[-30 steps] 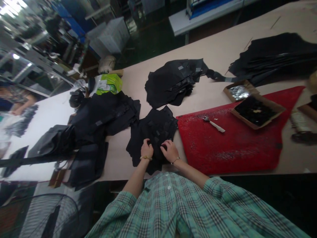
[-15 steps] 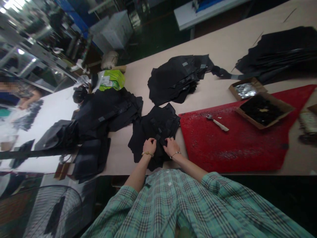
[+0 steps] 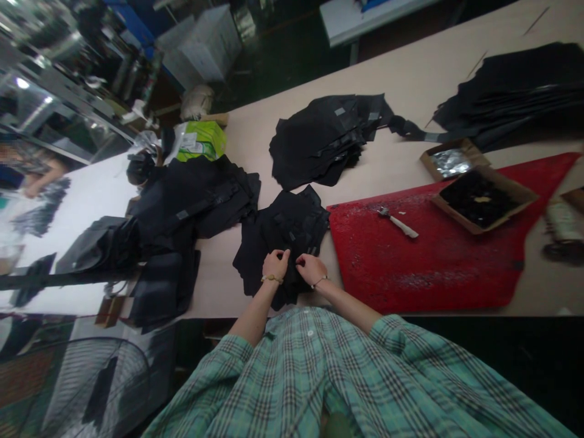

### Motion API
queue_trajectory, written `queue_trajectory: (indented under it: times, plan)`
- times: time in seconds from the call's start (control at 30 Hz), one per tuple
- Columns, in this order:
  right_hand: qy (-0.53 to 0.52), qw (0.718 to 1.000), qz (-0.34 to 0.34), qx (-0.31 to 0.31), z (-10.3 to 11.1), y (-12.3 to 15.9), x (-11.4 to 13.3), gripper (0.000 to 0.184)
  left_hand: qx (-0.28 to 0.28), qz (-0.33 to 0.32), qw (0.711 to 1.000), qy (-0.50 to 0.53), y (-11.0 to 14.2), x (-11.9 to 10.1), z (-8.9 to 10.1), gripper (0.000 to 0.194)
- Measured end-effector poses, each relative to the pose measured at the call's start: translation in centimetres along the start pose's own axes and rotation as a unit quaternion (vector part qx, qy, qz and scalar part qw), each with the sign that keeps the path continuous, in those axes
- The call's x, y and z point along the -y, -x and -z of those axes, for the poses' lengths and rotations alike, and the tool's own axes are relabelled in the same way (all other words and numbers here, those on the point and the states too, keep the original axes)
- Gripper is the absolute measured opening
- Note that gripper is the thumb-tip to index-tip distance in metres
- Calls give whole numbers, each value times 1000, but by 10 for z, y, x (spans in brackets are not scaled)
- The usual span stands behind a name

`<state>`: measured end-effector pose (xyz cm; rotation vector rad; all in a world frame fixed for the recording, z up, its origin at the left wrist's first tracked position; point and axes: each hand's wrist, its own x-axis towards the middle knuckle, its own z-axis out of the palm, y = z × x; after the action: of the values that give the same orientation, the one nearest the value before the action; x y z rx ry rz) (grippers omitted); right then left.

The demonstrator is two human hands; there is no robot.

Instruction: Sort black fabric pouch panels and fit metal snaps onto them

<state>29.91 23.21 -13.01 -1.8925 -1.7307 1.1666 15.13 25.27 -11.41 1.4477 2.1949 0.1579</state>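
Black cut fabric pieces (image 3: 264, 237) lie in a loose, overlapping stack in front of my body, some with small grey patches. My left hand (image 3: 275, 264) is over the near part of this stack, its thumb and fingers pinched on a black piece. Just to its right, my right hand (image 3: 312, 268) is also closed in a pinch on the black fabric, fingertips pointing toward the left hand. Dark fabric on dark fabric hides the exact edge between the fingers.
Right of the stack lies a red mat (image 3: 433, 267) with a white-handled tool (image 3: 398, 222) and an open box of dark pieces (image 3: 483, 199). More black stacks (image 3: 314, 143) lie behind and to the left (image 3: 196, 194). Another person's arm (image 3: 45, 176) shows far left.
My right hand has shifted slightly left and up, closer to my left hand, with its fingers drawn together. The whole view has moved a little.
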Motion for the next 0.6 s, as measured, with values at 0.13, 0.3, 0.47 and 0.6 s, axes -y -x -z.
queue_trajectory:
  times: [0.13, 0.3, 0.47, 0.6]
  plan:
    - [-66, 996, 52, 42, -7, 5, 13, 15, 0, 15, 1000, 7, -1, 0, 2, 46]
    - [-167, 980, 105, 33, -23, 2, 6, 27, -9, 21, 1000, 14, -2, 13, 8, 28]
    - [-272, 961, -27, -43, -35, -15, -1, 41, -25, -48, 998, -19, 5, 27, 12, 38]
    - [-356, 920, -162, 36, -37, -34, 4, 40, 13, -38, 999, -29, 4, 24, 7, 31]
